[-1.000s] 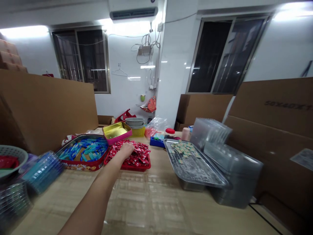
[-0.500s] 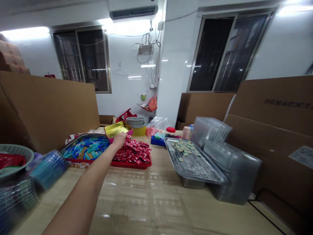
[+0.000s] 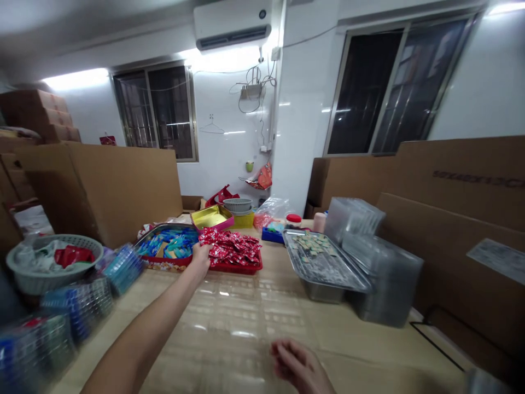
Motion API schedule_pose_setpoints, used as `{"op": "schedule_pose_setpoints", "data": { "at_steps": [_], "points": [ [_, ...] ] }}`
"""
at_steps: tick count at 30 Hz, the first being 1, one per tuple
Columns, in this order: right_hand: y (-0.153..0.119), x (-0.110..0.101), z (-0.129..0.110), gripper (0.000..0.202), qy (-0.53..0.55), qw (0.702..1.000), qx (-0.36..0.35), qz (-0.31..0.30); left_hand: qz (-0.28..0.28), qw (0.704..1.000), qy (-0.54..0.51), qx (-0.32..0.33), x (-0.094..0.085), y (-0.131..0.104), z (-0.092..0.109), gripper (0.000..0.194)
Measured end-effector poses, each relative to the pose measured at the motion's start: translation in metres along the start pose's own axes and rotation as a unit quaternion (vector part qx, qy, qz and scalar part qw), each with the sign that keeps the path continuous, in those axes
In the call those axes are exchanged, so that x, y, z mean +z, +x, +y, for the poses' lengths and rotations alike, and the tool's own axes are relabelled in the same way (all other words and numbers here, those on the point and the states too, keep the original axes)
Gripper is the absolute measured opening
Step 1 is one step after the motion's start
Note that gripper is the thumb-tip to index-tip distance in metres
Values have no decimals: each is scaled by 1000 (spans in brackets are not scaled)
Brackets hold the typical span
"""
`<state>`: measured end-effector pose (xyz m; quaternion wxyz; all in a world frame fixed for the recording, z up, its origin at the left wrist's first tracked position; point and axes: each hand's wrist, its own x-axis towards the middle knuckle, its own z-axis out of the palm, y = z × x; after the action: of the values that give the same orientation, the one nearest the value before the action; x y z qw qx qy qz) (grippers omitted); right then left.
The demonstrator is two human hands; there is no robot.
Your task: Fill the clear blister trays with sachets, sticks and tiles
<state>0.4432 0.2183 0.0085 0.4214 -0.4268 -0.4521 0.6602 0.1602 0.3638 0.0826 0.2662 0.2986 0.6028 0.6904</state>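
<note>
My left hand [image 3: 200, 259] reaches forward to the left side of a pile of small red packets [image 3: 233, 246] in a red tray [image 3: 241, 268]. Its fingers are curled at the tray's side; what they grip is hidden. Low in the middle, my right hand [image 3: 297, 365] hangs over the table, half curled and smeared by motion. Clear plastic sheets with moulded compartments [image 3: 233, 317] appear to lie between my arms. Left of the packets, a tray [image 3: 164, 263] holds blue stick-like pieces [image 3: 176, 241]. Behind stands an empty pink box with a gold inside [image 3: 212, 216].
A metal tray [image 3: 324, 268] with small pale green pieces [image 3: 314, 244] stands on the right, beside stacked clear plastic containers [image 3: 381, 273]. A grey basket [image 3: 53, 276] and stacked clear trays [image 3: 77, 306] line the left. Cardboard boxes [image 3: 110, 191] flank the table.
My left hand has moved from the gold-lined box's rim toward me, to the red tray's left side. My right hand has come into view low down. The view has tilted and turned slightly.
</note>
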Motion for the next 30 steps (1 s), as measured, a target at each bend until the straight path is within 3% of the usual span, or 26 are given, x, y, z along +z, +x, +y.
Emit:
{"op": "schedule_pose_setpoints", "data": {
  "at_steps": [3, 6, 10, 13, 16, 21, 25, 30],
  "points": [
    [2, 20, -2, 46, 85, 996, 14, -7, -27, 993, -91, -68, -21, -68, -15, 20],
    [-16, 42, 2, 50, 108, 994, 13, -16, -33, 980, -153, -120, -43, -143, -33, 22],
    [-56, 64, 16, 47, 71, 996, -44, -20, -7, 968, -194, -161, -66, -230, -53, 25],
    [-86, 66, 32, 37, 19, 994, -101, -20, 18, 962, -203, -180, -80, -274, -62, 28],
    [-108, 59, 48, 23, -38, 988, -150, -1, 32, 958, -213, -192, -89, -303, -64, 29],
    [-133, 32, 53, 18, -68, 986, -148, 14, 17, 952, -211, -223, -95, -337, -50, 23],
    [-155, -9, 38, 22, -78, 985, -140, 68, -32, 947, -185, -261, -105, -352, -35, 24],
    [-204, -68, 34, 26, -111, 980, -40, 158, -103, 920, -132, -354, -130, -362, -26, 25]
  ]
}}
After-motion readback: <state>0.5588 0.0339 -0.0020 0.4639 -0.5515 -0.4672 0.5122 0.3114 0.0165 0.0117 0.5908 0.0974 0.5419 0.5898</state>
